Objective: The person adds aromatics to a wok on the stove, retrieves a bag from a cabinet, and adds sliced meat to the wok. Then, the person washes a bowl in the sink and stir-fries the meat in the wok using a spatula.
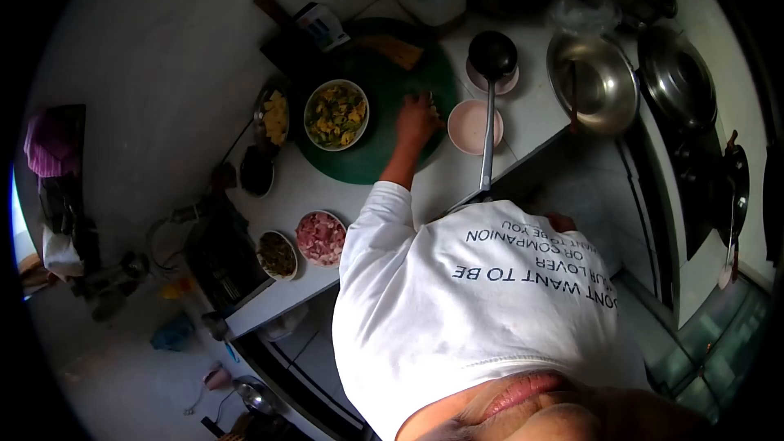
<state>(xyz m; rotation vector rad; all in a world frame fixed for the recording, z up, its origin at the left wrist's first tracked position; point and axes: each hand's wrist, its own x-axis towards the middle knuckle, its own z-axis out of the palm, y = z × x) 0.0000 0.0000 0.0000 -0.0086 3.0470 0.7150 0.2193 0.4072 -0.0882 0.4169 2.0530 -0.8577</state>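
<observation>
My left hand (418, 121) reaches over the right part of a round green cutting board (384, 165). Its fingers are curled together, and what they hold, if anything, is too small and dark to make out. A pink bowl (475, 126) stands just right of this hand. To its left, a white bowl of chopped yellow and green food (336, 116) rests on the board. Only a sliver of my right hand (561, 222) shows past the white shirt, low by the counter's front edge; its fingers are hidden.
A long-handled black ladle (492, 55) lies across a second pink bowl. Right of it sits a steel basin (592, 86). A dark cleaver (296, 53) lies at the board's back left. Bowls of raw meat (321, 238), dark greens (278, 255) and yellow pieces (275, 118) stand left.
</observation>
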